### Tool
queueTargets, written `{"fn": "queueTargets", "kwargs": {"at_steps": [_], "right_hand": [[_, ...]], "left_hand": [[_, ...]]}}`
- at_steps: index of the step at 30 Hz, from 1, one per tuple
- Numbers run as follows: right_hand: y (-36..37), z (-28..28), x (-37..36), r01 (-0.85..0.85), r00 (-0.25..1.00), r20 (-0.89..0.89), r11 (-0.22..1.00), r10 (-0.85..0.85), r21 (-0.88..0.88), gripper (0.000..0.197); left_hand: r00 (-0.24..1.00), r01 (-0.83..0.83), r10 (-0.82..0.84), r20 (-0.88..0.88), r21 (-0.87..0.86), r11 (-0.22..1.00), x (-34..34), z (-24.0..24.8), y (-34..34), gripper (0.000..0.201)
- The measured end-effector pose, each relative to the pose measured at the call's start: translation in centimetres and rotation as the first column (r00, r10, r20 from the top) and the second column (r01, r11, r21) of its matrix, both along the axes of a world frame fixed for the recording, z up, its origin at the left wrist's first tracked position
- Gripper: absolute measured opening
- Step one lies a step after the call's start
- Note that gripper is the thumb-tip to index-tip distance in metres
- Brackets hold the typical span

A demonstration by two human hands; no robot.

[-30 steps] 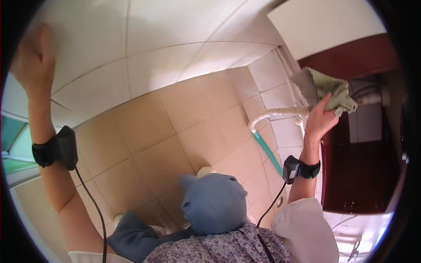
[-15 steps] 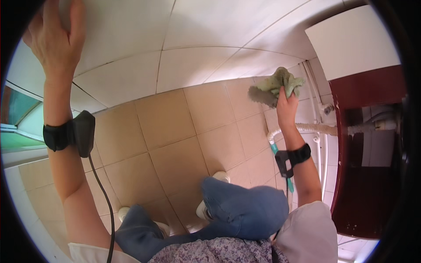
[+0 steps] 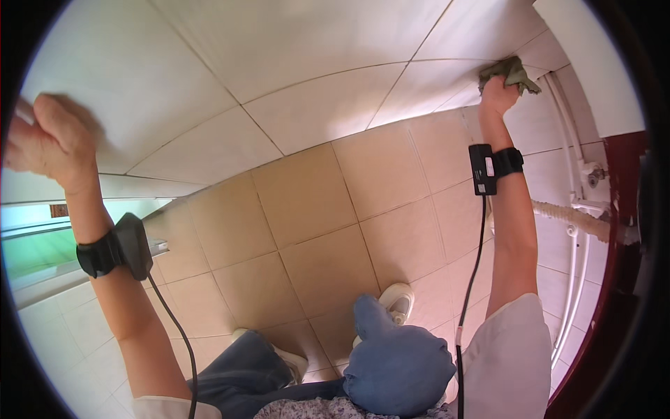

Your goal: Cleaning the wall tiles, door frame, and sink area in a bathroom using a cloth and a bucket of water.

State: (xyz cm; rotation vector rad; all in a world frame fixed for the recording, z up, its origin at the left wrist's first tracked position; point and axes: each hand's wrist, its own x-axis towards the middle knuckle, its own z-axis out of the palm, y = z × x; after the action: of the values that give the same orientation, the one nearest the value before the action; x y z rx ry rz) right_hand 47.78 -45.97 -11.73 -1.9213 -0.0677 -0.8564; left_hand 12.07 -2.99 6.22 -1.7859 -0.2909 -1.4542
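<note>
A green cloth [image 3: 515, 72] is bunched up at the far right, where the white tiled wall [image 3: 321, 98] meets the corner. My right hand [image 3: 498, 96] is closed around it and holds it against the wall tiles, as far as I can see. At the far left, my left hand [image 3: 54, 143] is open with the fingers apart, by the wall; its fingertips run into the dark rim of the picture. It holds nothing that I can see.
Tan floor tiles [image 3: 307, 202] lie below, with my shoes [image 3: 398, 302] on them. White pipes [image 3: 574, 209] and a ribbed hose [image 3: 576, 218] run along the right corner, beside a dark red cabinet [image 3: 621, 202]. Black cables [image 3: 477, 272] hang from both wrist straps.
My right hand has carried the cloth forward from above the floor to the wall. My left hand has come down and left, and the view has shifted, moving the cabinet to the right rim.
</note>
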Motion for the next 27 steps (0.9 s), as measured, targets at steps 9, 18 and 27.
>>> {"fn": "queueTargets", "kwargs": {"at_steps": [9,18,27], "right_hand": [[8.9,-6.3,-9.9,-0.003,0.911,0.405,0.983,0.078,-0.183,0.031],[10.3,-1.1,-6.7,-0.183,0.835,0.530,0.983,0.151,0.008,0.028],[8.9,-5.2,-3.1,0.124,0.964,0.148,0.866,-0.221,0.484,0.034]], "left_hand": [[0.840,0.542,-0.501,0.209,-0.259,0.800,1.3,-0.9,-0.8,0.015],[0.886,0.462,-0.429,0.174,-0.288,0.839,-0.9,-1.1,2.1,0.022],[0.945,0.320,-0.325,0.031,-0.289,0.902,-1.6,-0.5,4.8,0.029]]}}
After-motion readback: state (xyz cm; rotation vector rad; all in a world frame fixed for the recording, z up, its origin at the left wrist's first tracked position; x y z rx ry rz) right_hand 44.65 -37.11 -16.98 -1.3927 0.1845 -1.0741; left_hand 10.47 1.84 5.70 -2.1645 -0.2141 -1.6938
